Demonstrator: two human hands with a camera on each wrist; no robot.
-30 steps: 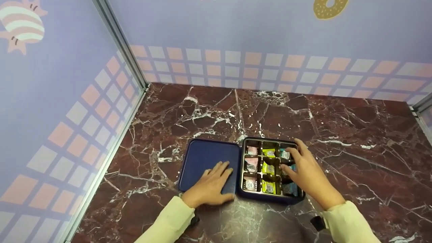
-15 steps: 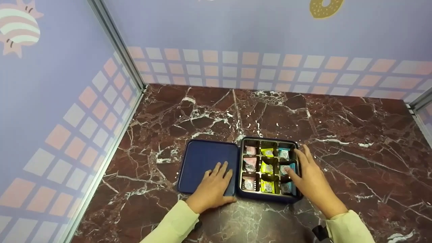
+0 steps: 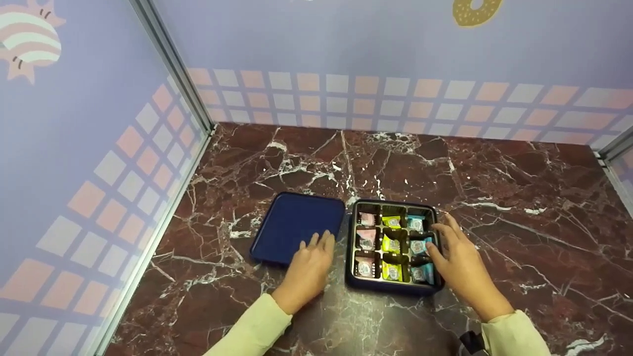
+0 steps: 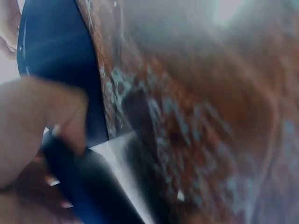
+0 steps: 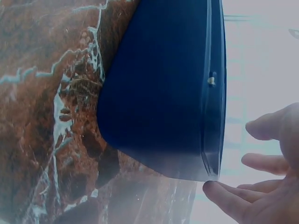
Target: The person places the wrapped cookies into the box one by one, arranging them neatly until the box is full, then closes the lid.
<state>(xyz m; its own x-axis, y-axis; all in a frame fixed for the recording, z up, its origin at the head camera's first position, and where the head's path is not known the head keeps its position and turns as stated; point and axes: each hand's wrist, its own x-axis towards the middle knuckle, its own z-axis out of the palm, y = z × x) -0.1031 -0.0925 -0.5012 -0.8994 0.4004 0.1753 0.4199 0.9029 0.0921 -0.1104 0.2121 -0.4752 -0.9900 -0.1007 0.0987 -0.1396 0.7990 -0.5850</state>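
Note:
A dark blue lid [image 3: 299,222] is tilted up over the table, its near right edge in the grip of my left hand [image 3: 306,267]. In the left wrist view the thumb [image 4: 67,116] bends over the rim, with fingertips showing on the other side of the blurred lid [image 4: 93,182]. To the right stands the matching blue box [image 3: 390,289], with pink, yellow and blue wrapped sweets in a compartment tray. My right hand [image 3: 462,267] is spread at the box's right edge. In the right wrist view its fingers [image 5: 224,193] reach the rim, holding nothing.
The box and lid are on a dark red marbled table [image 3: 277,158]. Lilac wall panels with a checked pattern enclose it: a left panel [image 3: 74,123] and a back panel [image 3: 346,44].
My left hand went from lying flat on the lid to gripping its edge. The lid has risen and shifted left, away from the box. My right hand has drawn back from over the sweets.

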